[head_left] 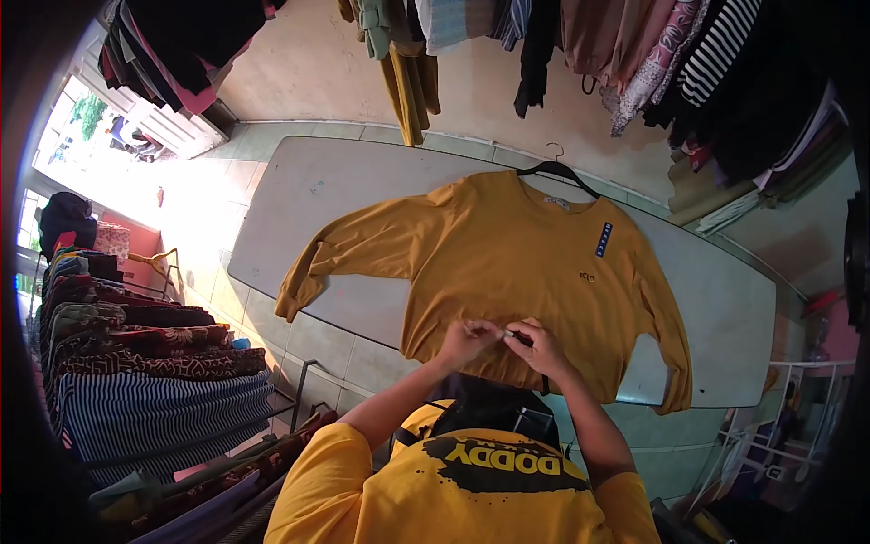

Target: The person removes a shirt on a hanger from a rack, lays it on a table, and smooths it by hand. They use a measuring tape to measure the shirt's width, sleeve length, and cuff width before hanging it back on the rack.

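A mustard-yellow long-sleeved top (pixel 507 245) lies spread on the table, its neck away from me and its hem at the near edge. Inside the neckline is a black hanger (pixel 562 169) with a metal hook. A blue size strip (pixel 604 240) runs down the chest, above a small dark motif (pixel 587 276). Over the hem, my left hand (pixel 469 343) is closed, fingertips pinched together. My right hand (pixel 538 348) is also closed, close beside it, around a tiny dark and pale thing (pixel 510 334). That thing is too small to name.
The pale table (pixel 353 168) has rounded ends. Hanging garments (pixel 625 54) line the far wall, and a rack of folded, patterned clothes (pixel 163 363) stands on the left. An open white door (pixel 163 118) lets in bright light. A white metal frame (pixel 779 417) is at right.
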`<state>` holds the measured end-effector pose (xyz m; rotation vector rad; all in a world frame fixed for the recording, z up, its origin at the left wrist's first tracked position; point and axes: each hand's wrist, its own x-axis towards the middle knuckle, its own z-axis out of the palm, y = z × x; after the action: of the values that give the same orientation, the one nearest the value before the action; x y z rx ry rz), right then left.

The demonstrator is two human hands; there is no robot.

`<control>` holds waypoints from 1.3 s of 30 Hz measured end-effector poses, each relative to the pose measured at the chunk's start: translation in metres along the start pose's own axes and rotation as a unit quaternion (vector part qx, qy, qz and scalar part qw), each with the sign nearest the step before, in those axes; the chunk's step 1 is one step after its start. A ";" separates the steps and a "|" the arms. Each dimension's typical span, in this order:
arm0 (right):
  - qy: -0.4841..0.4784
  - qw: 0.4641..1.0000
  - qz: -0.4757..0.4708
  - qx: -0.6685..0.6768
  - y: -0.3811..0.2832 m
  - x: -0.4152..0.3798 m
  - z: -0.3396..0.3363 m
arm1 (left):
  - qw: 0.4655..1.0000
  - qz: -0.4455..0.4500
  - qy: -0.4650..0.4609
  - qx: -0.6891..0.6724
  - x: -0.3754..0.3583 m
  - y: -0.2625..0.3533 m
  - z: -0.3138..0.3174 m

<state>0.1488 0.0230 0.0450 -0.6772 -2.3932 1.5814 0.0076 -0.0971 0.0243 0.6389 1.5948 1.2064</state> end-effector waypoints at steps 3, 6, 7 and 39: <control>0.049 0.997 0.047 -0.046 0.016 -0.005 -0.024 | 0.972 0.078 0.213 0.056 0.010 -0.026 -0.036; 0.093 0.991 0.060 -0.077 0.035 -0.018 -0.056 | 0.907 0.009 0.395 0.146 0.012 -0.019 -0.083; 0.094 0.991 0.062 -0.077 0.038 -0.021 -0.060 | 0.908 0.008 0.393 0.146 0.013 -0.021 -0.090; 0.194 0.925 0.217 -0.244 0.135 -0.117 -0.196 | 0.817 -0.027 0.467 0.337 0.025 -0.028 -0.097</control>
<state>0.3655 0.1725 0.0138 -1.5418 -2.4295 0.8214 -0.0861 -0.1249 -0.0106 0.4112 2.9285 0.9127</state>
